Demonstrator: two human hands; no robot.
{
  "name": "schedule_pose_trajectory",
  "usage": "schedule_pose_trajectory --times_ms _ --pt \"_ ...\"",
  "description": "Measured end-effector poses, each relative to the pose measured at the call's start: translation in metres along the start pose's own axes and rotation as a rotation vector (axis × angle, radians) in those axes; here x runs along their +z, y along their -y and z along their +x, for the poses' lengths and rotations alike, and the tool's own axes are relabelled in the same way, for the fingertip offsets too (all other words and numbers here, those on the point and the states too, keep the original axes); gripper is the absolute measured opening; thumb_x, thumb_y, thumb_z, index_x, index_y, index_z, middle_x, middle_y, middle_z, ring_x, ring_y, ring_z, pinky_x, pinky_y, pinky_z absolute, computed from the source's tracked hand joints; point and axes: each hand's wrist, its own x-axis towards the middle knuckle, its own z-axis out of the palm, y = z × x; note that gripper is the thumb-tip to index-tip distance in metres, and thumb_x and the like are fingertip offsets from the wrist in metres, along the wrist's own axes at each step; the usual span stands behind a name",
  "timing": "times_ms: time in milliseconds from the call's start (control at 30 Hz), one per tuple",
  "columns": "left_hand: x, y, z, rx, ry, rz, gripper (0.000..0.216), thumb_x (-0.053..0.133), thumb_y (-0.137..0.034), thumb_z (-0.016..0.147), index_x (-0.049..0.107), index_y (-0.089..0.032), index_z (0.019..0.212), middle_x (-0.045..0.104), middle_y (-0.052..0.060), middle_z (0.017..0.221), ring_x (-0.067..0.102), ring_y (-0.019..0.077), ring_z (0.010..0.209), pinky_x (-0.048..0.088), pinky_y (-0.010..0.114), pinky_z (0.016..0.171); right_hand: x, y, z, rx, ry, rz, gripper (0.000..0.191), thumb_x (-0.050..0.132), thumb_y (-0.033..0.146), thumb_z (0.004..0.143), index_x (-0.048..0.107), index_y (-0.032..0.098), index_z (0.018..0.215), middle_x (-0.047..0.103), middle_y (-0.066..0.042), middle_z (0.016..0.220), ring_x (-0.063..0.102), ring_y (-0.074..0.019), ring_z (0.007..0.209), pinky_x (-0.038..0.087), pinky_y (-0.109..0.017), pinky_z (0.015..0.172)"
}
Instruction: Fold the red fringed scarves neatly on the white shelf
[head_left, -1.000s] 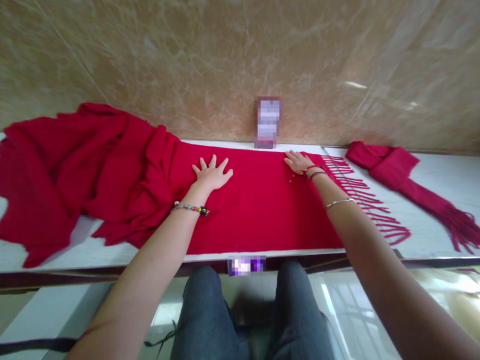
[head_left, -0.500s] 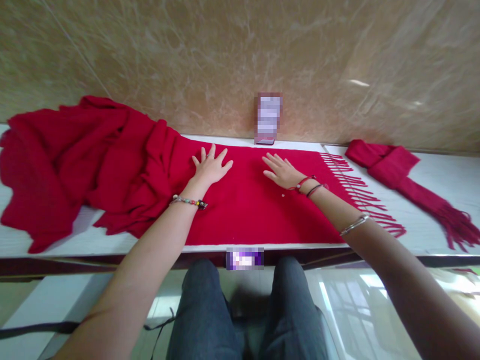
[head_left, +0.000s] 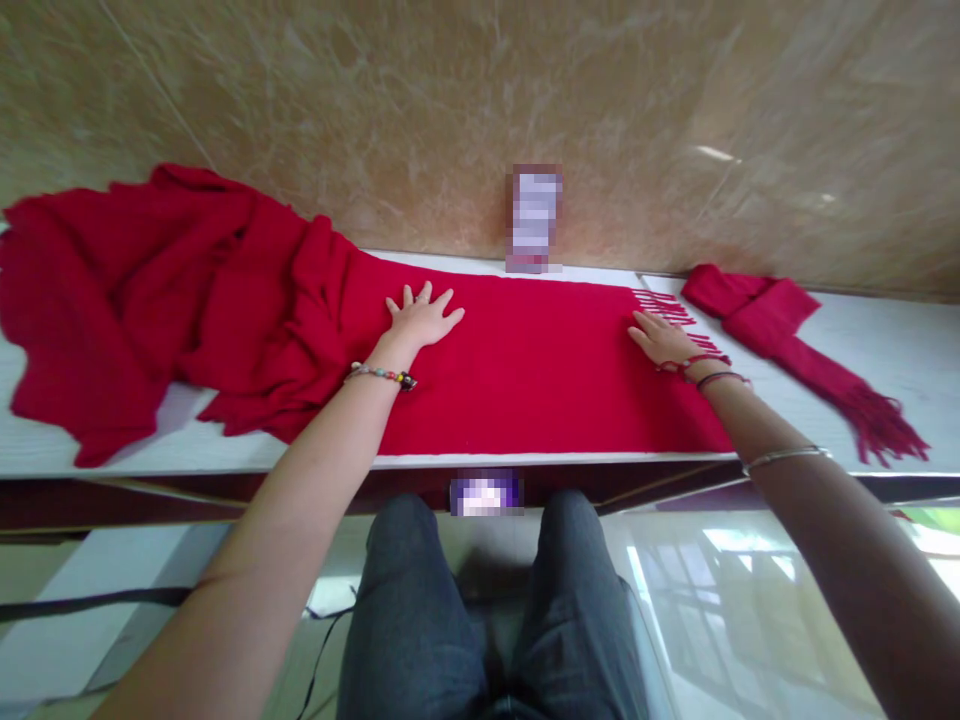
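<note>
A long red scarf (head_left: 517, 370) lies across the white table, flat in the middle and heaped in loose folds on the left. Fingers spread, my left hand (head_left: 422, 322) rests on the flat part beside the folds. My right hand (head_left: 664, 338) lies on the scarf close to its fringed right end, fingers stretched out and partly together. Part of the fringe is hidden behind my right hand and forearm. Neither hand grips the cloth.
A second red scarf (head_left: 780, 310), folded and fringed, lies on the white table (head_left: 900, 350) at the right. A blurred-out upright phone-like object (head_left: 533, 215) leans on the marbled wall (head_left: 337, 120). Another blurred item (head_left: 486, 494) is at the front edge above my knees.
My right hand has slid right across the scarf, from near the middle to the fringed end. My left hand stays in place on the cloth. The view has shifted slightly.
</note>
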Motion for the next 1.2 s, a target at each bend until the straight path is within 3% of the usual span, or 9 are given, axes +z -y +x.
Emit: schedule_pose_trajectory --times_ms 67,133,233,333,467,733,867,1000,1200 --pt "0.000 -0.002 -0.002 0.013 -0.086 -0.025 0.063 0.023 -0.057 0.091 0.028 -0.028 0.147 0.009 0.006 0.158 0.007 0.0371 0.143 0.012 0.062 0.111 -0.001 0.030 -0.001 -0.046 -0.048 0.046 0.054 0.029 0.028 0.095 0.036 0.003 0.142 0.033 -0.022 0.148 0.027 -0.0314 0.139 0.025 -0.051 0.112" --pt "0.000 -0.005 -0.005 0.034 -0.158 -0.037 0.062 0.021 -0.055 0.092 0.028 -0.028 0.147 0.008 0.006 0.158 0.006 0.0352 0.144 0.013 0.060 0.111 0.003 0.071 -0.003 -0.127 -0.043 0.065 0.054 0.029 0.034 0.096 0.034 0.011 0.144 0.029 -0.015 0.152 0.023 -0.0284 0.141 0.025 -0.049 0.113" --pt "0.001 -0.009 -0.008 0.065 -0.054 -0.010 0.064 0.020 -0.058 0.092 0.023 -0.029 0.149 0.008 0.006 0.158 0.005 0.0349 0.144 0.012 0.060 0.111 0.011 0.129 -0.007 -0.371 0.005 0.101 0.058 0.031 0.042 0.095 0.031 0.016 0.146 0.023 -0.011 0.155 0.020 -0.0273 0.142 0.024 -0.051 0.112" --pt "0.001 -0.012 -0.010 0.079 0.078 0.026 0.065 0.019 -0.059 0.092 0.019 -0.030 0.149 0.008 0.006 0.158 0.005 0.0339 0.144 0.008 0.061 0.111 0.013 0.160 -0.013 -0.484 0.074 0.077 0.058 0.029 0.044 0.095 0.031 0.017 0.147 0.024 -0.010 0.154 0.020 -0.0253 0.142 0.022 -0.050 0.113" --pt "0.000 -0.011 -0.009 0.080 0.076 0.033 0.063 0.018 -0.057 0.092 0.019 -0.031 0.149 0.007 0.004 0.158 0.005 0.0322 0.144 0.008 0.060 0.112 0.011 0.142 -0.017 -0.456 0.090 0.024 0.055 0.029 0.040 0.096 0.033 0.018 0.146 0.026 -0.008 0.154 0.023 -0.0240 0.142 0.023 -0.047 0.114" --pt "0.000 -0.011 -0.008 0.085 0.069 0.017 0.063 0.019 -0.057 0.092 0.020 -0.031 0.149 0.008 0.005 0.158 0.005 0.0318 0.144 0.007 0.059 0.112 0.014 0.012 -0.023 -0.092 0.023 -0.038 0.053 0.028 0.032 0.095 0.036 0.012 0.144 0.030 -0.014 0.152 0.026 -0.0232 0.141 0.026 -0.043 0.114" --pt "0.000 -0.012 -0.009 0.080 0.069 0.011 0.063 0.020 -0.056 0.092 0.021 -0.030 0.149 0.008 0.005 0.158 0.005 0.0322 0.144 0.007 0.059 0.112 0.009 -0.021 -0.027 -0.040 -0.034 -0.059 0.055 0.026 0.027 0.094 0.040 0.000 0.139 0.036 -0.025 0.145 0.032 -0.0271 0.138 0.029 -0.040 0.112" --pt "0.000 -0.012 -0.009 0.077 0.067 0.010 0.063 0.021 -0.056 0.092 0.021 -0.029 0.149 0.009 0.006 0.158 0.005 0.0331 0.144 0.007 0.060 0.111 0.004 0.002 -0.016 -0.055 -0.076 -0.056 0.057 0.028 0.029 0.093 0.039 -0.003 0.139 0.034 -0.026 0.146 0.031 -0.0297 0.138 0.029 -0.042 0.112" --pt "0.001 -0.010 -0.008 0.078 0.066 0.025 0.063 0.019 -0.056 0.092 0.020 -0.030 0.149 0.009 0.005 0.158 0.006 0.0327 0.144 0.009 0.060 0.111 0.009 0.105 0.013 -0.339 -0.036 0.029 0.060 0.030 0.041 0.095 0.031 0.009 0.146 0.025 -0.016 0.153 0.023 -0.0259 0.142 0.026 -0.045 0.113"
